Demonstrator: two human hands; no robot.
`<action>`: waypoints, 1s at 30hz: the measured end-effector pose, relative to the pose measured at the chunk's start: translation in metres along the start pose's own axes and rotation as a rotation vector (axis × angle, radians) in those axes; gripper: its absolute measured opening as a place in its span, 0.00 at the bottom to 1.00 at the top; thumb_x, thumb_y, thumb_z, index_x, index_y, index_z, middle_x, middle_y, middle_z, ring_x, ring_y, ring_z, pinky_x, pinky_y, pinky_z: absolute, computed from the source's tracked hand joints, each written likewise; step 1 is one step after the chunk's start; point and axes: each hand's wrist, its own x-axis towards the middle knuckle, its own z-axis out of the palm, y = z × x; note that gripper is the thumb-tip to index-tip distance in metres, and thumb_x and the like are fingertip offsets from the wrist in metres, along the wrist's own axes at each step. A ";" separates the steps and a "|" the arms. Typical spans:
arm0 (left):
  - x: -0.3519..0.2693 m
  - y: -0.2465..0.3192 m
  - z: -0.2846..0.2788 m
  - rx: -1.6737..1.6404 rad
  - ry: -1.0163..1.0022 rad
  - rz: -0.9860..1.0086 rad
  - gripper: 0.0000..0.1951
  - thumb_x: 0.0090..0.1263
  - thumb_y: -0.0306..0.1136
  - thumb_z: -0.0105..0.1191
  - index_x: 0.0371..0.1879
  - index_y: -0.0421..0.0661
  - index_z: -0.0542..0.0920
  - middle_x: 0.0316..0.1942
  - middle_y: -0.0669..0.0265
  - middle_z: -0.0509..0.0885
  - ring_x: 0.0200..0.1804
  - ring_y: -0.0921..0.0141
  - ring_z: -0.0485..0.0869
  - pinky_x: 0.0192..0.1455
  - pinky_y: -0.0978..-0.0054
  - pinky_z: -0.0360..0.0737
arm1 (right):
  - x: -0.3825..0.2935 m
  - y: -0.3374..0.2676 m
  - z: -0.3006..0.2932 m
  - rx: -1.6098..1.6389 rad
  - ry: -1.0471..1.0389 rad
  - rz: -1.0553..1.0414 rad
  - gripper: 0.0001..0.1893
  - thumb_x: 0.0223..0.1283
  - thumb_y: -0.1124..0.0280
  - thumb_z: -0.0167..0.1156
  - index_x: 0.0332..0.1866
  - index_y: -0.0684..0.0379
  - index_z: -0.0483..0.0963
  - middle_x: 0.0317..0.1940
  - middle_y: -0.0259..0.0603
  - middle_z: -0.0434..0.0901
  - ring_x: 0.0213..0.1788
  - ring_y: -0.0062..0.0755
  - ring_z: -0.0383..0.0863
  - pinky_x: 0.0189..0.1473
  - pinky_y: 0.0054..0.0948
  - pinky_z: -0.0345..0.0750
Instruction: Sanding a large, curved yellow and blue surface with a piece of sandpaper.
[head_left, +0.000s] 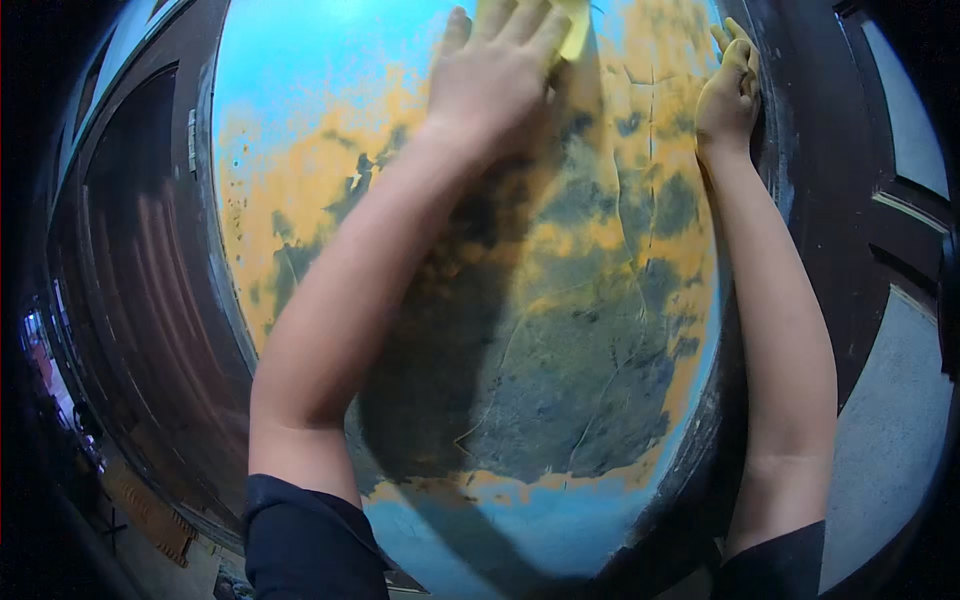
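My left hand (499, 79) is pressed flat over a yellow sheet (577, 30) at the top of a wall (555, 375); motion blurs it slightly. The sheet looks like sandpaper, but most of it is under the palm or cut off by the top edge. Worn blue paint, orange-yellow areas and a large dark grey patch with cracks cover the wall. At the wall's right edge, my right hand (731, 94) rests against the dark wooden frame (772, 150). Its fingers are loosely bent and apart, and it holds nothing.
A dark wooden door (142, 247) with a metal hinge (192, 140) stands left of the wall. On the right is another dark wooden panel (817, 247) with pale sections. A brown wooden piece (146, 514) lies low at the left, near the floor.
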 end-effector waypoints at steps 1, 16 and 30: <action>0.016 -0.010 -0.021 -0.131 -0.039 -0.005 0.29 0.82 0.38 0.40 0.79 0.41 0.63 0.84 0.52 0.56 0.85 0.54 0.53 0.86 0.51 0.47 | -0.003 0.005 -0.006 -0.025 0.035 0.041 0.30 0.84 0.48 0.34 0.73 0.60 0.69 0.71 0.43 0.77 0.62 0.29 0.78 0.63 0.28 0.73; -0.010 0.055 -0.017 0.048 -0.077 0.015 0.30 0.78 0.39 0.47 0.77 0.42 0.64 0.81 0.51 0.61 0.84 0.53 0.56 0.84 0.49 0.53 | 0.002 0.011 0.001 -0.074 0.017 -0.174 0.28 0.83 0.51 0.37 0.61 0.66 0.74 0.60 0.56 0.80 0.65 0.49 0.78 0.69 0.40 0.70; -0.033 0.035 0.022 0.158 0.217 0.277 0.29 0.79 0.25 0.35 0.80 0.37 0.57 0.85 0.50 0.52 0.86 0.55 0.48 0.87 0.47 0.47 | 0.001 0.013 0.007 -0.139 -0.020 -0.313 0.26 0.82 0.55 0.42 0.60 0.67 0.77 0.59 0.56 0.82 0.64 0.51 0.79 0.68 0.41 0.72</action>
